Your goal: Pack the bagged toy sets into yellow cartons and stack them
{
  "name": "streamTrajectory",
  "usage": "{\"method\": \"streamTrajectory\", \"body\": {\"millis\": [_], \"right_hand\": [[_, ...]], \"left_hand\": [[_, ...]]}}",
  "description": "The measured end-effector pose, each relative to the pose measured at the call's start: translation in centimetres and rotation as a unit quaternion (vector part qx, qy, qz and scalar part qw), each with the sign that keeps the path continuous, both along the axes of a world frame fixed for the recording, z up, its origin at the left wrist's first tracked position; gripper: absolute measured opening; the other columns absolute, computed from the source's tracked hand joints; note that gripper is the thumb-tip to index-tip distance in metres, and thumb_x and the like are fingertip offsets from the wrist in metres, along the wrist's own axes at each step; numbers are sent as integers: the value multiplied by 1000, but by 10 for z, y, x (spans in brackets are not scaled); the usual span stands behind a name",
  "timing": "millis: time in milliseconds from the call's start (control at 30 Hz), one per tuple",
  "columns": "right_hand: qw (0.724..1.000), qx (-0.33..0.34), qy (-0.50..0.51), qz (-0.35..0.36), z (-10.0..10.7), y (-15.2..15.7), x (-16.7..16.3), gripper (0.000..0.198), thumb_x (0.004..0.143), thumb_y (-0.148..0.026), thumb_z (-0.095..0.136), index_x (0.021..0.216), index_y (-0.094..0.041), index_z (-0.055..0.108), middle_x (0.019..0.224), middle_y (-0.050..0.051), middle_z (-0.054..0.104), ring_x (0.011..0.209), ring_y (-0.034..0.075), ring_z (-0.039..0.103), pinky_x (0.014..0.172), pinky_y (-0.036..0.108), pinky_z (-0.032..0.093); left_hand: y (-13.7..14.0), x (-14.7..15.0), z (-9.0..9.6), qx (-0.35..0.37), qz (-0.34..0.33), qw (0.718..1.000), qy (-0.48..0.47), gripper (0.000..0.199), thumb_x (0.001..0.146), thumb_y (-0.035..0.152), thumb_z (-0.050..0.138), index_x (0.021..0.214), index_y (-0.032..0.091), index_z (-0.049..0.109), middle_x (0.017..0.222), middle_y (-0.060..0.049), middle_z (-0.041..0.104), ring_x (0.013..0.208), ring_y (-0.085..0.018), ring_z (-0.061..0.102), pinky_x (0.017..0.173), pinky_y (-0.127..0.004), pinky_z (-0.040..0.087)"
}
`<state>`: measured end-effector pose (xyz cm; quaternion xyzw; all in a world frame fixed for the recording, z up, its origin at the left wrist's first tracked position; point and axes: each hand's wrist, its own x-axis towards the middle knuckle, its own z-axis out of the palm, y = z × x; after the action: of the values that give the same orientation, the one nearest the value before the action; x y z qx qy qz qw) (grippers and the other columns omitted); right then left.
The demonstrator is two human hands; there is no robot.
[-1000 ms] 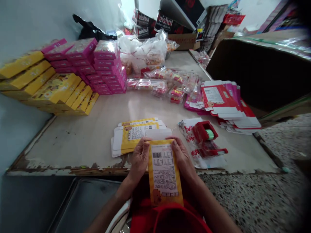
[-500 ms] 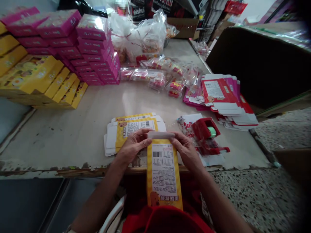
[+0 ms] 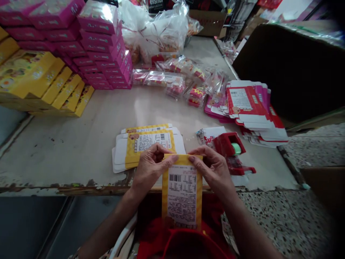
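A yellow carton (image 3: 182, 194) with a white printed label and barcode stands in front of my body, its lower end against my red clothing. My left hand (image 3: 152, 163) pinches the top left of the carton, thumb on the printed face and fingers behind. My right hand (image 3: 211, 167) grips the top right corner the same way. The top end now shows a yellow edge, with the white flap out of sight. Just beyond my left hand lies a stack of flat yellow cartons (image 3: 151, 140). Past my right hand sits a red tape dispenser (image 3: 229, 144) with a green roll.
Pink boxes (image 3: 101, 43) and yellow boxes (image 3: 45, 82) are piled at the left. Clear-wrapped packets (image 3: 195, 95) and tied plastic bags (image 3: 161, 36) lie further back. Flat red cartons (image 3: 248, 100) rest at the right, beside a large open cardboard box (image 3: 291, 68).
The white flap that stuck up at the carton's top has been folded down out of view. Both thumbs have moved inward along the top edge. The view has shifted slightly.
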<state>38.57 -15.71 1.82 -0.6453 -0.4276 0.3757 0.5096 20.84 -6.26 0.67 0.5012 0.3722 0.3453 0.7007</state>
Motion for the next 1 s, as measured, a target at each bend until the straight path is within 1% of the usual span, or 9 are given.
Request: {"method": "streamTrajectory", "body": {"millis": [133,267,333,433,500,633,767,900,1000], "right_hand": [[999,-5,45,-18,8,1,4,18,89,-41,75,87,-23,71,76,1,69,62,14,59,51,25,47],[995,-15,94,-20,10,1,13,21,83,-41,81,78,-22,75,70,2,73,61,15,64,53,26,52],[994,-13,106,-14,8,-3,19,18,81,-40,82,81,-22,80,73,3,76,64,16,68,56,27,55],[993,-13,115,13,3,-12,32,23,75,-37,88,95,-25,85,82,4,80,72,18,72,63,29,61],[990,-22,135,39,-1,-20,39,32,73,-35,91,103,-27,84,89,4,81,79,20,75,69,31,64],[989,-8,144,40,-12,-32,45,31,75,-34,91,104,-27,84,107,6,82,96,23,77,83,35,65],[996,20,82,28,-7,-43,32,23,83,-33,84,106,-27,82,114,5,81,104,25,76,92,40,64],[991,69,-106,38,25,-68,26,40,95,-26,71,134,-31,71,144,5,67,130,28,65,111,47,53],[969,76,-208,-113,45,-88,50,46,97,-30,68,142,-32,63,142,6,68,126,28,66,108,48,53]], "left_hand": [[-3,11,11,-4,0,1000,9,31,75,38,87,79,20,63,77,1,68,70,-14,62,63,-24,50],[0,14,12,-7,-15,1000,10,28,78,38,85,78,20,64,77,2,68,70,-14,62,66,-25,51],[3,11,10,11,-34,999,18,25,82,40,82,79,20,67,79,1,68,73,-15,63,67,-24,52],[3,4,1,86,-78,993,18,26,90,45,74,86,19,72,94,-5,73,91,-19,68,79,-27,55],[-2,3,-10,129,-102,986,-19,30,90,49,74,95,20,73,104,-8,74,101,-22,69,85,-29,56],[-27,12,-30,135,-80,982,-110,34,94,53,67,111,24,61,108,-6,74,92,-19,70,78,-27,56],[-44,18,-20,157,-80,984,11,19,104,41,55,114,27,59,104,-1,70,78,-12,62,69,-21,51],[-34,14,7,233,-72,967,77,16,103,38,57,100,24,65,100,0,68,86,-14,62,77,-22,52],[-15,11,20,235,31,969,73,18,100,43,61,99,25,64,96,1,67,80,-14,63,70,-23,51]]}}
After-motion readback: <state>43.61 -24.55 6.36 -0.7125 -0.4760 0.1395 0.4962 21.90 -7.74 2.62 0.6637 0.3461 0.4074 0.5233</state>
